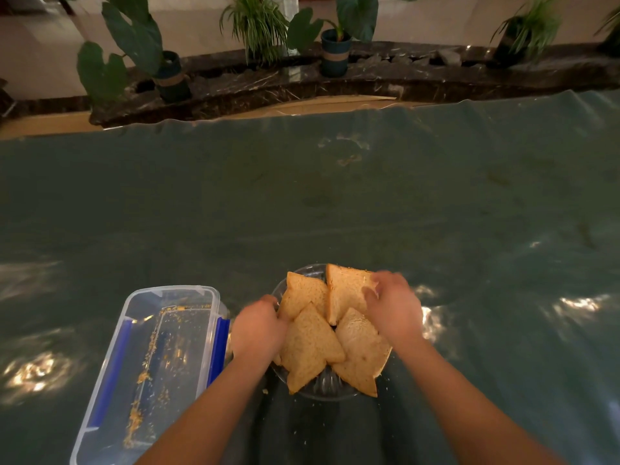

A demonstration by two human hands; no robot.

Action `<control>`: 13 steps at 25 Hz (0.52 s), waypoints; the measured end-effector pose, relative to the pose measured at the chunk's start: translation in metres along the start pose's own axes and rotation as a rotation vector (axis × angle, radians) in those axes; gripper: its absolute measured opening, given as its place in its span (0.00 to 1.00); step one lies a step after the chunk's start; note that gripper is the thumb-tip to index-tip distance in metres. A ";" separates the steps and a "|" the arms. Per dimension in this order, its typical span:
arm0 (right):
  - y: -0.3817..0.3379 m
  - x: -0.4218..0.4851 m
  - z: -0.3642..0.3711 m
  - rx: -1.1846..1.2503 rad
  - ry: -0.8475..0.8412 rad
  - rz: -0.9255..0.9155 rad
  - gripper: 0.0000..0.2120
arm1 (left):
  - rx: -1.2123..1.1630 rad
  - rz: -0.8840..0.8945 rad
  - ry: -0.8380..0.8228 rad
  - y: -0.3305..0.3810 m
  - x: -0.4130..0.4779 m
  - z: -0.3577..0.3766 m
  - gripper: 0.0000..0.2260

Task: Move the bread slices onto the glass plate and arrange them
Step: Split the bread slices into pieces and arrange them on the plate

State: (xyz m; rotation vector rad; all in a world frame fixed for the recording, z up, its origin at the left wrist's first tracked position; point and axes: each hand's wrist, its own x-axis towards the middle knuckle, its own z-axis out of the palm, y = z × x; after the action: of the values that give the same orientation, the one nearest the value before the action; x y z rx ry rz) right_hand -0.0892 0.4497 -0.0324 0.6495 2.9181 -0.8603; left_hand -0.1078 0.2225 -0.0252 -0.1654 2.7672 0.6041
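Bread: four brown slices, all on the plate, laid as a fan with corners meeting near the middle and edges overlapping; the two near slices overhang the near rim. Plate: clear ribbed glass, round, near the front edge of the surface, just right of the box. Left hand: at the plate's left side, fingers curled against the edges of the left slices; whether the grip is clamped on a slice or only resting there cannot be told. Right hand: on the far right slice, fingers bent over its right edge, blurred; grip likewise cannot be told. Both forearms bare, entering from the bottom. Box: clear plastic, rectangular, blue clips on its long sides, no slices inside, only crumbs strewn along its floor. A few crumbs also lie on the surface near the plate. Surface: covered by a dark green glossy sheet with patches of reflected light. Beyond the far edge: a dark marble ledge with potted plants.
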 end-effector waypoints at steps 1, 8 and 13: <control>0.003 0.011 -0.004 -0.032 -0.009 -0.023 0.17 | 0.058 0.012 -0.010 0.002 0.003 0.000 0.09; 0.002 0.043 0.001 -0.291 -0.162 -0.231 0.20 | 0.075 -0.035 -0.024 0.000 0.017 0.009 0.06; 0.002 0.044 0.005 -0.242 -0.193 -0.219 0.18 | -0.038 -0.061 0.027 0.000 0.020 0.016 0.07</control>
State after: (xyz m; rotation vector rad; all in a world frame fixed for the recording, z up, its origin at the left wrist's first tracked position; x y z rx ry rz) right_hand -0.1290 0.4651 -0.0442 0.2209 2.8835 -0.5333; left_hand -0.1224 0.2285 -0.0452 -0.2678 2.7665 0.6440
